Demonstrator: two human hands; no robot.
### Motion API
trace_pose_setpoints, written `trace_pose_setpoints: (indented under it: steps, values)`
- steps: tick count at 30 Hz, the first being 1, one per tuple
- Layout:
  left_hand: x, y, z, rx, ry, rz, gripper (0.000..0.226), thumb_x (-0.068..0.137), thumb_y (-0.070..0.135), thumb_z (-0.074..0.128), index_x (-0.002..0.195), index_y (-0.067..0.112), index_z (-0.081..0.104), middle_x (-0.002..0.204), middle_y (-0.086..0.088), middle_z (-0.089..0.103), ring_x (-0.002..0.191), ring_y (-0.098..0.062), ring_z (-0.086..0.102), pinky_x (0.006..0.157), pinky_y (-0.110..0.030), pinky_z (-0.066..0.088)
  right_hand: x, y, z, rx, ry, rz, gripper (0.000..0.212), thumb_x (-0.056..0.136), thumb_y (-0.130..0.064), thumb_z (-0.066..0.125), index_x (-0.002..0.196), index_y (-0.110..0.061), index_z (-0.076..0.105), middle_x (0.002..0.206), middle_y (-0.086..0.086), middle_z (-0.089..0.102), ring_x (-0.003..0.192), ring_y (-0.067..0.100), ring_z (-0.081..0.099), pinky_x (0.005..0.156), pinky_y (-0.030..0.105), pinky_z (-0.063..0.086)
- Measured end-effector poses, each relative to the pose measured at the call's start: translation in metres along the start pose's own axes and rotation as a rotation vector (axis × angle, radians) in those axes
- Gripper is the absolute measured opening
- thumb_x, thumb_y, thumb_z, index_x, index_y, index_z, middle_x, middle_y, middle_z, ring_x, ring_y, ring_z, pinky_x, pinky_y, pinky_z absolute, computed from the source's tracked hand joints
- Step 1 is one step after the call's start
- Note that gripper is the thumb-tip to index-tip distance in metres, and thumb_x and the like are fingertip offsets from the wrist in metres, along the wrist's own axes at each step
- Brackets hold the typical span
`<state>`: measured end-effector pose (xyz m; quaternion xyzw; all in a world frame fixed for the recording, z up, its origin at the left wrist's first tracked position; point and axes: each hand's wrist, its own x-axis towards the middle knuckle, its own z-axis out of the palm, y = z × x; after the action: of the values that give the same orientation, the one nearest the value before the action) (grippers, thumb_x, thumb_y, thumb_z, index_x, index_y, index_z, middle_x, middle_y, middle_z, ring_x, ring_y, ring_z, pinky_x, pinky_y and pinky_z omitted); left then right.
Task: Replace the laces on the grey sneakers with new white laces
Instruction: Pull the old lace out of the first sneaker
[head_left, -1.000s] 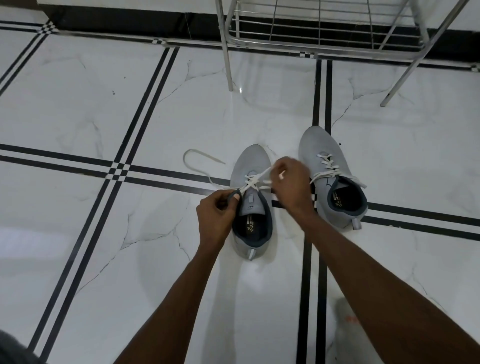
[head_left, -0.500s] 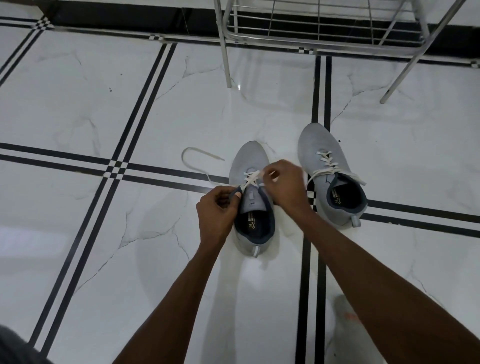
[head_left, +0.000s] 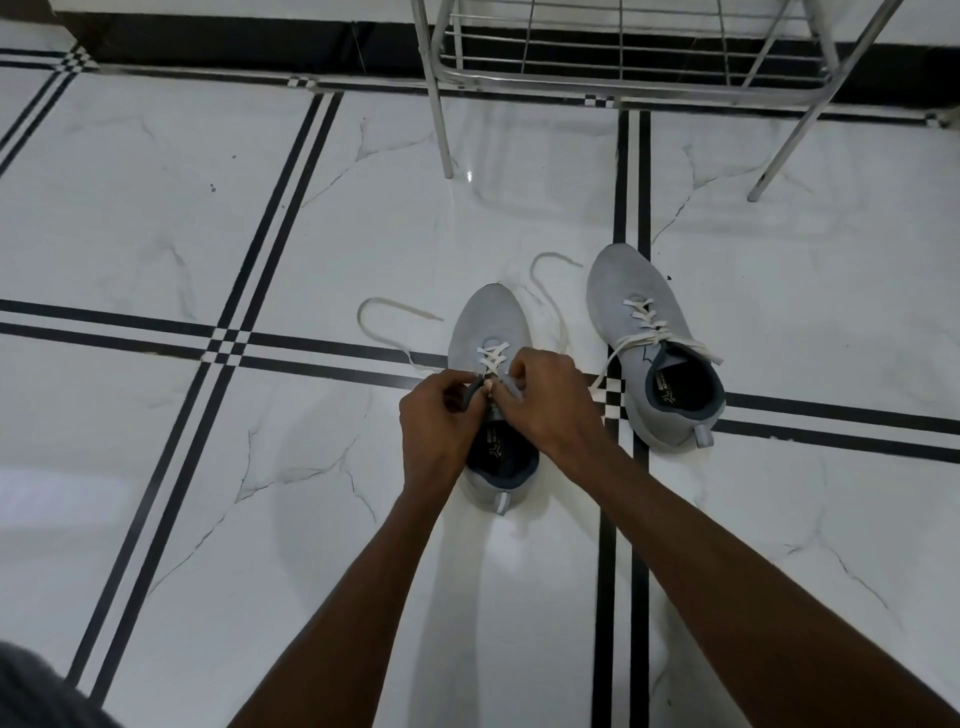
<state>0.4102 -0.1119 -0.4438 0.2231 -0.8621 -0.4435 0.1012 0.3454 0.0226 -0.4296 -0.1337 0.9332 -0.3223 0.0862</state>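
Both hands are working at the top eyelets of the left sneaker on the floor: the left hand is pinching the tongue edge, seemingly steadying it, while the right hand is gripping the white lace. The right sneaker is sitting just beside it, already laced but untied, with loose lace ends trailing toward the floor's far edge.

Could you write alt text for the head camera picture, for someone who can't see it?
Two bare hands, left hand and right hand, work a white lace at the near grey sneaker on a marble floor. A second laced sneaker stands alongside.
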Motion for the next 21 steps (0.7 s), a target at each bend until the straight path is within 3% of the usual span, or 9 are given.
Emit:
trace_pose_setpoints:
  steps: [4, 7, 9, 11, 13, 15, 18, 21]
  values:
    - [-0.002, 0.003, -0.002, 0.007, -0.008, 0.043, 0.02, 0.088, 0.027, 0.078, 0.107, 0.019, 0.078, 0.097, 0.007, 0.076, 0.084, -0.003, 0.068, 0.084, -0.016, 0.054, -0.003, -0.01, 0.0, -0.227, -0.02, -0.059, 0.021, 0.092, -0.028, 0.058, 0.077, -0.017, 0.049, 0.077, 0.002, 0.055, 0.065, 0.016, 0.045, 0.059, 0.028, 0.032]
    - [0.0, 0.0, -0.01, -0.009, 0.008, 0.046, 0.016, 0.088, 0.023, 0.077, 0.104, 0.019, 0.079, 0.093, 0.007, 0.076, 0.082, -0.003, 0.069, 0.081, -0.017, 0.055, -0.003, 0.005, -0.009, -0.092, -0.005, 0.02, 0.032, 0.087, -0.017, 0.059, 0.06, -0.019, 0.043, 0.059, 0.0, 0.046, 0.058, 0.02, 0.047, 0.055, 0.03, 0.033]
    - [0.004, -0.008, -0.017, -0.055, 0.036, 0.018, 0.013, 0.086, 0.019, 0.079, 0.099, 0.017, 0.079, 0.087, 0.01, 0.075, 0.08, -0.001, 0.07, 0.078, -0.02, 0.058, 0.003, 0.025, -0.021, 0.086, 0.063, 0.108, 0.03, 0.08, -0.015, 0.066, 0.053, -0.021, 0.055, 0.052, 0.002, 0.054, 0.055, 0.02, 0.053, 0.052, 0.031, 0.039]
    - [0.004, -0.012, -0.021, -0.072, 0.042, -0.016, 0.011, 0.084, 0.016, 0.08, 0.095, 0.016, 0.078, 0.084, 0.011, 0.073, 0.078, 0.001, 0.07, 0.077, -0.023, 0.059, 0.003, 0.037, -0.029, 0.261, 0.063, 0.223, 0.008, 0.081, -0.014, 0.072, 0.076, -0.015, 0.079, 0.071, 0.003, 0.073, 0.065, 0.013, 0.065, 0.062, 0.026, 0.05]
    - [0.004, -0.009, -0.019, -0.057, 0.032, -0.031, 0.012, 0.083, 0.016, 0.078, 0.095, 0.016, 0.076, 0.085, 0.009, 0.073, 0.078, -0.002, 0.068, 0.077, -0.026, 0.058, 0.002, 0.039, -0.026, 0.346, -0.008, 0.3, 0.013, 0.085, -0.016, 0.073, 0.095, -0.015, 0.081, 0.083, 0.0, 0.076, 0.07, 0.006, 0.065, 0.067, 0.023, 0.051]
    - [0.007, -0.001, -0.015, 0.021, 0.016, 0.033, 0.02, 0.083, 0.012, 0.074, 0.102, 0.016, 0.072, 0.096, 0.005, 0.071, 0.087, -0.008, 0.064, 0.081, -0.025, 0.053, 0.001, 0.035, -0.02, 0.349, -0.061, 0.265, 0.014, 0.087, -0.018, 0.071, 0.096, -0.015, 0.081, 0.082, -0.002, 0.075, 0.069, 0.006, 0.064, 0.068, 0.029, 0.053]
    - [0.018, 0.02, -0.004, 0.152, -0.148, 0.309, 0.036, 0.083, -0.001, 0.064, 0.115, 0.013, 0.071, 0.116, -0.001, 0.07, 0.109, -0.019, 0.056, 0.094, -0.013, 0.035, 0.002, 0.028, -0.018, 0.349, -0.026, 0.232, 0.013, 0.085, -0.023, 0.074, 0.091, -0.014, 0.081, 0.081, -0.003, 0.076, 0.072, 0.008, 0.068, 0.072, 0.031, 0.057]
    - [0.027, 0.032, 0.006, 0.256, -0.287, 0.392, 0.024, 0.09, 0.002, 0.063, 0.111, 0.007, 0.075, 0.113, -0.011, 0.073, 0.108, -0.028, 0.061, 0.09, -0.018, 0.034, 0.003, 0.028, -0.016, 0.379, -0.017, 0.277, 0.015, 0.085, -0.024, 0.074, 0.093, -0.015, 0.082, 0.086, -0.001, 0.078, 0.081, 0.012, 0.071, 0.079, 0.036, 0.06]
